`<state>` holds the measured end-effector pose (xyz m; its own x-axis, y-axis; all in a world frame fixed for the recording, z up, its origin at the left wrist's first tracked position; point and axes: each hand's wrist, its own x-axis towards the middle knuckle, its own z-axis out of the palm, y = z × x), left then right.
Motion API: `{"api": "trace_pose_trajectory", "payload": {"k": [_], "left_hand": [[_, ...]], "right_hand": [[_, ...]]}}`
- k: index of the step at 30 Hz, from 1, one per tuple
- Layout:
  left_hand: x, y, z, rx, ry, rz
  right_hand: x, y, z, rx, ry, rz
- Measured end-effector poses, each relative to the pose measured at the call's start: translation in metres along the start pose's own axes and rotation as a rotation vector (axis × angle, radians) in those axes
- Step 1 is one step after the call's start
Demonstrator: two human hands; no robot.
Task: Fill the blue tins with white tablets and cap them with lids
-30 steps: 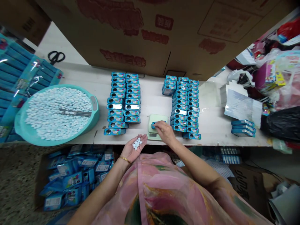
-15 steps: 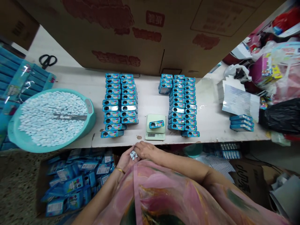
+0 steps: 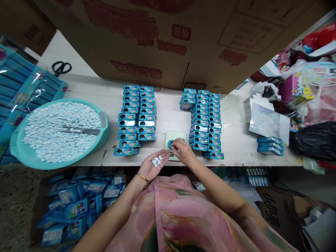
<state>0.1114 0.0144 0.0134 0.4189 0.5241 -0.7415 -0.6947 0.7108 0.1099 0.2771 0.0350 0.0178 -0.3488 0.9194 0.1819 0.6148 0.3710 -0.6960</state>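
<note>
Palm up at the table's front edge, my left hand (image 3: 154,164) cups several pale blue-white candies (image 3: 157,161). My right hand (image 3: 183,151) is over the small blue tin (image 3: 171,143) on the pale green scale (image 3: 175,134), its fingertips pinched together at the tin's opening. Whatever is between those fingertips is too small to make out. Rows of upright blue tins stand on both sides of the scale, the left group (image 3: 147,116) and the right group (image 3: 201,123).
A turquoise basin (image 3: 105,131) full of candies, with metal tongs (image 3: 84,131) in it, sits at the left. Black scissors (image 3: 61,68) lie behind it. A large cardboard box (image 3: 157,21) borders the table's back. Three blue tins (image 3: 270,146) are stacked at the right.
My right hand has left my left hand and moved forward and right to the tin on the scale. My left hand has moved slightly forward and opened flatter, showing the candies.
</note>
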Motion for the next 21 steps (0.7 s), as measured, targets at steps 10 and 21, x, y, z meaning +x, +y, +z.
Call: {"api": "trace_pose_trajectory", "payload": {"k": [10,21], "left_hand": [[-0.020,0.008,-0.049,-0.137,0.170,0.103],[-0.021,0.009,-0.060,-0.152,0.226,0.113]], "right_hand": [[-0.015,0.017,-0.033,-0.052,0.256,0.146],[-0.003,0.015,-0.007,-0.399,-0.128,-0.003]]}}
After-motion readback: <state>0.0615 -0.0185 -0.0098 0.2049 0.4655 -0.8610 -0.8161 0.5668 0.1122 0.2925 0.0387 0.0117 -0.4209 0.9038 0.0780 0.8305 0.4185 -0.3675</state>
